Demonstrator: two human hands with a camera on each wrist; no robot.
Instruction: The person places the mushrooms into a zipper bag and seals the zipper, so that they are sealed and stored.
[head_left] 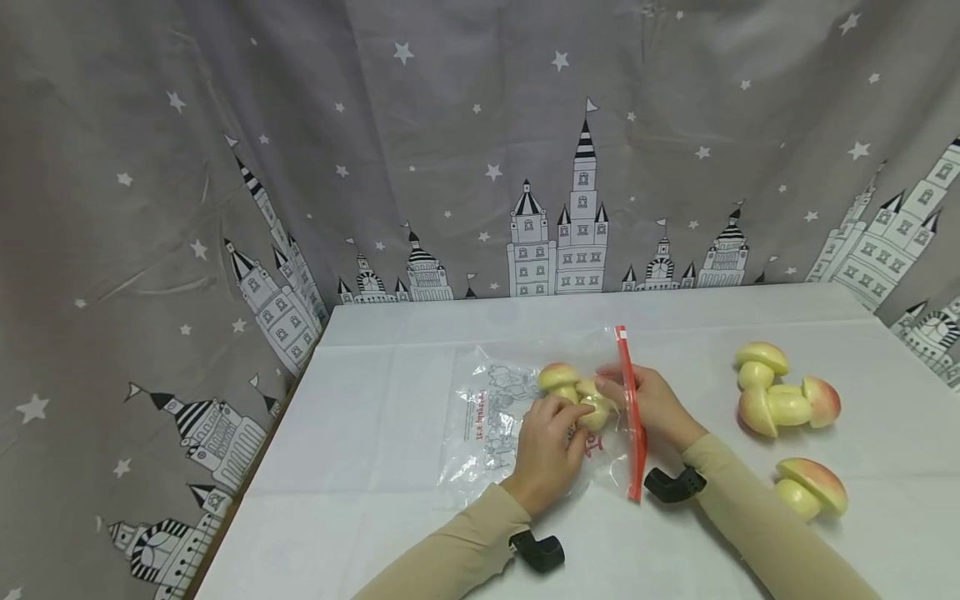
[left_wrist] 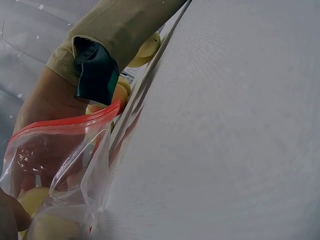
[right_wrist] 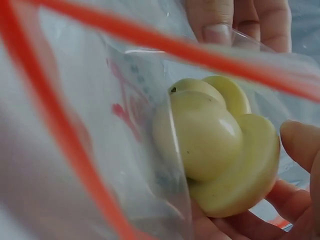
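Observation:
A clear zip bag [head_left: 465,450] with a red zip strip [head_left: 636,442] lies on the table, its mouth toward the right. Inside are two yellow mushrooms with reddish caps, one mushroom [head_left: 558,377] farther in, the other mushroom [right_wrist: 210,140] nearer the mouth. My right hand [head_left: 660,408] reaches in through the mouth; its fingers [right_wrist: 290,200] curl under the nearer mushroom's cap, thumb close at the cap's edge. From outside, my left hand [head_left: 547,450] grips the bag beside the mushrooms, its thumb and fingers showing at the top of the right wrist view.
On the table's right side, mushrooms lie in a cluster [head_left: 787,407], with a single mushroom [head_left: 812,487] nearer me. A white cloth covers the table [head_left: 360,433]. Behind and to the left hangs a grey curtain [head_left: 435,125] printed with castles and stars.

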